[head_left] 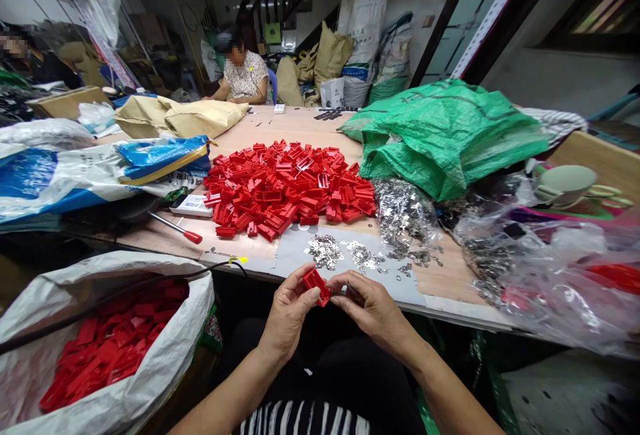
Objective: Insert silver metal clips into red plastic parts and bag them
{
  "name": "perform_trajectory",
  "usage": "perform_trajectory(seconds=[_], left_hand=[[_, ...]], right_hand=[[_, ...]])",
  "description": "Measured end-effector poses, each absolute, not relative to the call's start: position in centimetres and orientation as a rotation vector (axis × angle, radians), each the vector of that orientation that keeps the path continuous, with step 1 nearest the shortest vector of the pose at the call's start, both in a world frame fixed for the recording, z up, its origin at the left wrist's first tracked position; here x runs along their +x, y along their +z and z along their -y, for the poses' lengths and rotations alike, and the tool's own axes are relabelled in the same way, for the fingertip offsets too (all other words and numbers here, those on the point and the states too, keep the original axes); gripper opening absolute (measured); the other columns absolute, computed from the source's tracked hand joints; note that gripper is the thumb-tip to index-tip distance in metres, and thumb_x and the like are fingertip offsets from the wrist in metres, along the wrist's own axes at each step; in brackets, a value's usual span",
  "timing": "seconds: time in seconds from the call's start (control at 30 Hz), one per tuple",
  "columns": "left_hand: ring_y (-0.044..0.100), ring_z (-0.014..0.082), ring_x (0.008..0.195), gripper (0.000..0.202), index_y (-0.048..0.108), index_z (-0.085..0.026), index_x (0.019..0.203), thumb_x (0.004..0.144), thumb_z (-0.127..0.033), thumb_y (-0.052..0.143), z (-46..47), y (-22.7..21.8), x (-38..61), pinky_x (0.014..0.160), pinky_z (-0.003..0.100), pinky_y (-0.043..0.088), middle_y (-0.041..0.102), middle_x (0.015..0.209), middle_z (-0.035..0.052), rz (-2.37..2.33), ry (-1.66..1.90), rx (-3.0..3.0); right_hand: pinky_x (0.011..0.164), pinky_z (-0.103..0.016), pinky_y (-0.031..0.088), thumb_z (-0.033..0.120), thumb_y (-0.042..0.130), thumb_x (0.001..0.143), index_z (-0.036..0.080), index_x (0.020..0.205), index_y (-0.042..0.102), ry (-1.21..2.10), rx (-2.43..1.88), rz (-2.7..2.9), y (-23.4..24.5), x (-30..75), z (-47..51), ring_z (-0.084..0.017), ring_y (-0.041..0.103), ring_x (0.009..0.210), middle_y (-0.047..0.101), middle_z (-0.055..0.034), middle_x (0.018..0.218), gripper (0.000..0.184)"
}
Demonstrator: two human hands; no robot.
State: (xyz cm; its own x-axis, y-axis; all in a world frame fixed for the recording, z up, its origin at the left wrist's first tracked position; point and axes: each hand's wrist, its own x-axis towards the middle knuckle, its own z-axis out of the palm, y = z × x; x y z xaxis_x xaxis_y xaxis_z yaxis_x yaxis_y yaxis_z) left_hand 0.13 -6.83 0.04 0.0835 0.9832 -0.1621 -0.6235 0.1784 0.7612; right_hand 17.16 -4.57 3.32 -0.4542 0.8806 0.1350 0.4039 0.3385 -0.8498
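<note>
My left hand (290, 308) pinches a small red plastic piece (317, 284) just in front of the table edge. My right hand (367, 302) is closed against the same piece from the right, fingertips touching it. Whether it also holds a metal clip is hidden. On the table beyond lies a big heap of the same red plastic pieces (287, 185). Small shiny metal clips (325, 250) are scattered on a grey sheet just behind my hands.
A white sack (125, 395) with more red pieces stands open at my lower left. A red-handled screwdriver (177, 228), a clear bag of metal clips (405, 212), a green sack (445, 135) and plastic bags lie on the table. Another person (245, 75) sits at the far end.
</note>
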Motion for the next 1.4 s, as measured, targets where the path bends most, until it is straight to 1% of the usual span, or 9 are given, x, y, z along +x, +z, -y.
perform_trajectory(seconds=[0.13,0.23,0.3,0.43,0.6,0.73,0.93,1.13,1.4], left_hand=[[0.063,0.0142,0.092,0.043,0.061,-0.022,0.116,0.075,-0.022,0.073,6.8,-0.2,0.2,0.086,0.026,0.047,0.069,0.099,0.0036,-0.776,1.277,0.62],[0.063,0.0139,0.094,0.042,0.058,-0.023,0.112,0.074,-0.021,0.074,6.3,-0.4,-0.1,0.085,0.026,0.048,0.067,0.107,0.0033,-0.832,1.275,0.753],[0.063,0.0131,0.091,0.038,0.056,-0.024,0.106,0.073,-0.02,0.075,5.8,-0.7,-0.5,0.084,0.026,0.049,0.065,0.111,0.0021,-0.904,1.279,0.93],[0.064,0.0145,0.089,0.032,0.055,-0.023,0.102,0.075,-0.019,0.071,4.2,-1.4,-1.4,0.085,0.029,0.049,0.066,0.105,0.0013,-1.107,1.216,1.357],[0.066,0.0163,0.088,0.033,0.057,-0.023,0.104,0.075,-0.016,0.07,2.6,-2.2,-2.0,0.086,0.031,0.051,0.068,0.1,0.0005,-1.232,1.09,1.63],[0.066,0.0177,0.093,0.04,0.061,-0.024,0.113,0.075,-0.015,0.07,2.2,-2.4,-2.1,0.09,0.032,0.051,0.07,0.106,0.0021,-1.281,1.015,1.755],[0.066,0.0197,0.099,0.043,0.065,-0.027,0.115,0.074,-0.016,0.071,2.3,-2.2,-2.1,0.092,0.034,0.05,0.071,0.11,0.0023,-1.227,1.09,1.746],[0.066,0.0231,0.099,0.04,0.069,-0.029,0.11,0.072,-0.018,0.073,2.3,-1.6,-2.1,0.094,0.036,0.048,0.072,0.108,0.0033,-1.166,1.128,1.607],[0.066,0.0224,0.092,0.038,0.07,-0.029,0.108,0.071,-0.019,0.074,2.3,-1.9,-2.0,0.087,0.033,0.049,0.073,0.101,0.0037,-1.17,1.106,1.605]], right_hand=[[0.064,-0.025,0.045,0.026,0.056,0.089,0.023,0.104,0.058,1.063,-1.225,1.935,2.9,17.7,4.7,-0.012,0.051,0.066,0.061,-0.0007,0.09,0.016],[0.082,-0.03,0.047,0.031,0.048,0.094,0.024,0.12,0.053,0.969,-1.256,1.946,2.4,18.1,4.5,-0.015,0.056,0.087,0.058,-0.0052,0.108,0.028],[0.091,-0.033,0.045,0.03,0.041,0.096,0.025,0.124,0.054,0.893,-1.251,1.989,2.1,18.2,4.3,-0.017,0.055,0.1,0.056,-0.0069,0.112,0.031],[0.082,-0.032,0.048,0.027,0.041,0.095,0.023,0.115,0.062,0.808,-1.318,2.041,1.5,18.1,3.8,-0.018,0.058,0.089,0.058,-0.0064,0.094,0.03],[0.075,-0.031,0.049,0.022,0.05,0.089,0.024,0.104,0.065,0.756,-1.412,2.072,0.9,17.6,3.3,-0.018,0.061,0.082,0.066,-0.0049,0.097,0.021],[0.075,-0.03,0.048,0.023,0.052,0.088,0.024,0.099,0.066,0.753,-1.442,2.133,0.4,17.2,2.7,-0.018,0.062,0.084,0.068,-0.0032,0.093,0.017],[0.076,-0.03,0.048,0.023,0.05,0.089,0.023,0.098,0.066,0.802,-1.401,2.157,0.2,17.3,2.4,-0.017,0.062,0.084,0.067,-0.0035,0.093,0.018],[0.076,-0.03,0.048,0.021,0.05,0.089,0.022,0.096,0.066,0.84,-1.385,2.154,0.2,17.4,2.4,-0.016,0.062,0.084,0.067,-0.0035,0.092,0.018],[0.075,-0.031,0.047,0.018,0.05,0.089,0.022,0.093,0.066,0.851,-1.477,2.185,0.9,17.0,2.4,-0.017,0.061,0.083,0.065,-0.0041,0.089,0.017]])
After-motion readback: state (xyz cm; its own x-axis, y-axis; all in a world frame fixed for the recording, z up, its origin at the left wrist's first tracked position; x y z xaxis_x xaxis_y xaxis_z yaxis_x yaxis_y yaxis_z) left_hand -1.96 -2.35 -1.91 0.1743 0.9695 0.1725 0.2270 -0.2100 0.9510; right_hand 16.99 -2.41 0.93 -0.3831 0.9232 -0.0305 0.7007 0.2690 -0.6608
